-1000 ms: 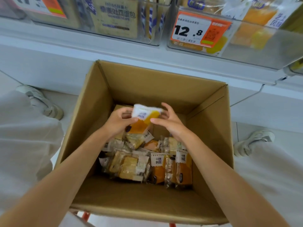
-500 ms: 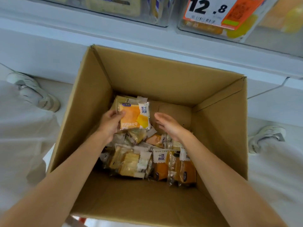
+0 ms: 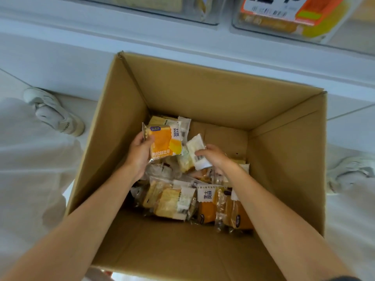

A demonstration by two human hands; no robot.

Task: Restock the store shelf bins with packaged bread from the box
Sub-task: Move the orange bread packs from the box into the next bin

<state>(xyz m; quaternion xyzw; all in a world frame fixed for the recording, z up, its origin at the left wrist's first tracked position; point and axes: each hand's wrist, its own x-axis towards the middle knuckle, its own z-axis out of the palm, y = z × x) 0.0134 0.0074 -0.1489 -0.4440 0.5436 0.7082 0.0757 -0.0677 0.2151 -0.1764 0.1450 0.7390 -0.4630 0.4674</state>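
- Fingers (image 3: pixel 142 137) of left hand (image 3: pixel 139 156) curled round orange bread pack (image 3: pixel 165 142), inside box (image 3: pixel 203 98), far-left part.
- Right hand (image 3: pixel 214 158) pinching white pack (image 3: pixel 195 142), box centre.
- Loose packs (image 3: pixel 172 201) heaped on box floor.

price tag (image 3: pixel 288 9), above cardboard box (image 3: pixel 203 94): cut by top edge, blurred | orange bread packets (image 3: pixel 209 211), inside box: partly under forearm (image 3: pixel 269 216)

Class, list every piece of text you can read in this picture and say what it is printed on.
"芝士风味": orange packet in the left hand.
"肉松味吐司": same packet, lower down.
"芝士风味": lower packet lying in the box.
Price tag: digits cut off, small print blurred.
White packet in the right hand: print too small.
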